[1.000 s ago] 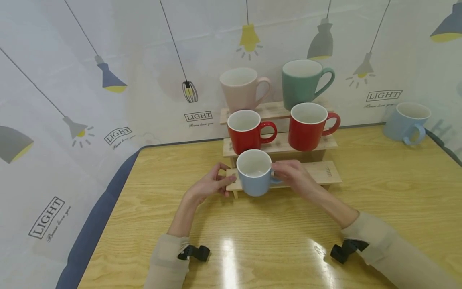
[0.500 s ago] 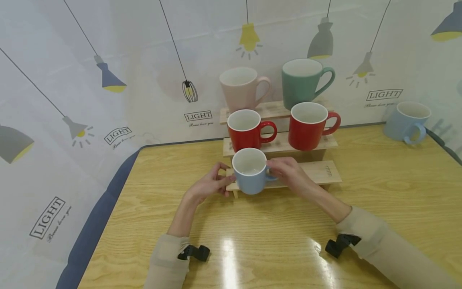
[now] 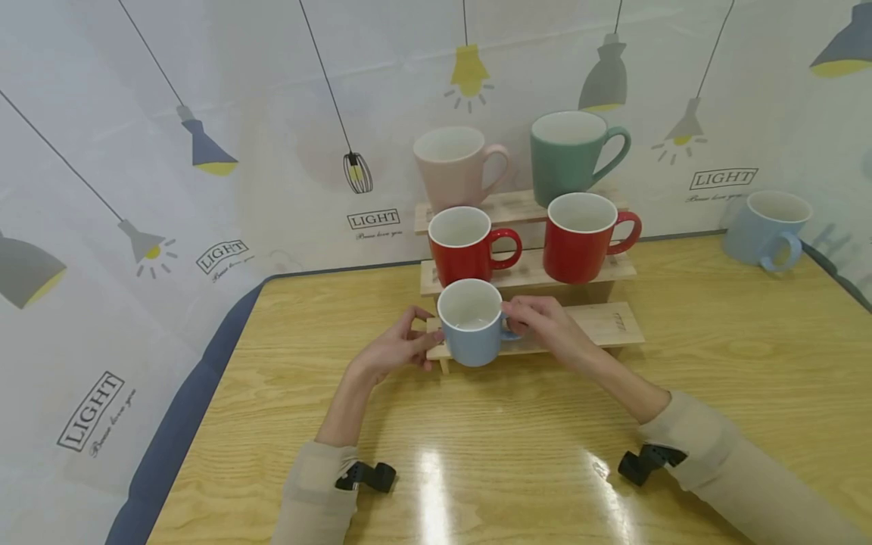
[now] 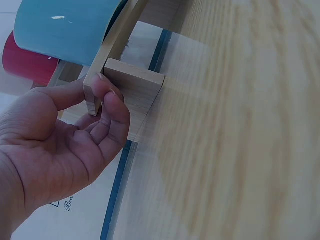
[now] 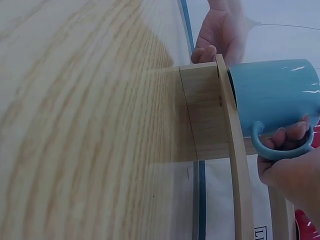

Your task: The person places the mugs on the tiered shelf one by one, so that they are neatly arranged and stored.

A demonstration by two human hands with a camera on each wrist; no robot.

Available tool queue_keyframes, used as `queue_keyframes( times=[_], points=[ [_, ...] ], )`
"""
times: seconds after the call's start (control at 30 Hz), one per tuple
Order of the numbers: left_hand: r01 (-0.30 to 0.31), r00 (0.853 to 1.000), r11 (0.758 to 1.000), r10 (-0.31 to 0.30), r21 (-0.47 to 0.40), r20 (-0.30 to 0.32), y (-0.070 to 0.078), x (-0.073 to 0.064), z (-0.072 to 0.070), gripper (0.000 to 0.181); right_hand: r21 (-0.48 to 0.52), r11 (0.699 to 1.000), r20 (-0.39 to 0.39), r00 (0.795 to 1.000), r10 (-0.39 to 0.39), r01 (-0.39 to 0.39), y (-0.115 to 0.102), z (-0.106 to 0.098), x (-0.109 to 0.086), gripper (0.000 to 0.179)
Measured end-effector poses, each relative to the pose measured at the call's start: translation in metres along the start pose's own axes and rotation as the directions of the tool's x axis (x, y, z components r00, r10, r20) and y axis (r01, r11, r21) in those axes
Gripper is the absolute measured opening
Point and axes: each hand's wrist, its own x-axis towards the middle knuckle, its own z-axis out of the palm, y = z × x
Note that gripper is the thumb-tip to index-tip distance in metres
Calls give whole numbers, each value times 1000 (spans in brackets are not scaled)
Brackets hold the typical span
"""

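Observation:
A light blue mug (image 3: pixel 470 342) stands at the left end of the lowest step of a wooden three-step rack (image 3: pixel 599 325). My right hand (image 3: pixel 553 330) holds this mug by its handle; in the right wrist view, fingers pass through the handle loop (image 5: pixel 260 145). My left hand (image 3: pixel 393 351) grips the left end of the same step. Thumb and fingers pinch the board's end (image 4: pixel 91 97) in the left wrist view, just beside the mug (image 4: pixel 62 32).
Two red mugs (image 3: pixel 461 246) stand on the middle step. A pink mug (image 3: pixel 450 170) and a green mug (image 3: pixel 564 163) occupy the top one. Another light blue mug (image 3: pixel 763 235) is at the table's far right corner, near the lamp-printed backdrop (image 3: pixel 272 151).
Over the past second, the light blue mug and my right hand have shifted slightly left along the lowest step, closer to my left hand. My left hand keeps its place.

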Motion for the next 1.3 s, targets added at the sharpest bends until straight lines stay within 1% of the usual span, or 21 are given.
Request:
queue_keyframes(
  times=[0.1,0.27,0.43,0.67,0.77,0.87,1.13,1.3],
  points=[
    [0,1000,1000,0,1,0,0,0,0,46,-56,998,-28,1000,-15,13,-2,-1,-2,33],
    [4,1000,1000,-4,4,0,-1,2,0,46,-75,996,-51,998,-47,43,0,-9,-7,25],
    [6,1000,1000,-6,6,5,0,2,0,46,-108,992,-70,995,-67,59,2,-22,-13,26],
    [11,1000,1000,-11,8,-1,0,1,-1,47,-85,992,-82,992,-99,92,5,-37,-20,26],
    [10,1000,1000,-10,7,0,0,0,-1,46,-91,992,-84,992,-90,82,5,-44,-24,26],
    [6,1000,1000,-6,0,3,0,-1,-1,45,-125,990,-93,993,-76,65,6,-51,-29,26],
    [2,1000,1000,-2,-4,7,0,0,-1,45,-173,981,-99,990,-101,83,12,-73,-41,23],
    [1,1000,1000,-1,-6,8,0,0,-1,45,-199,976,-112,988,-108,85,14,-92,-52,24]
  ],
)
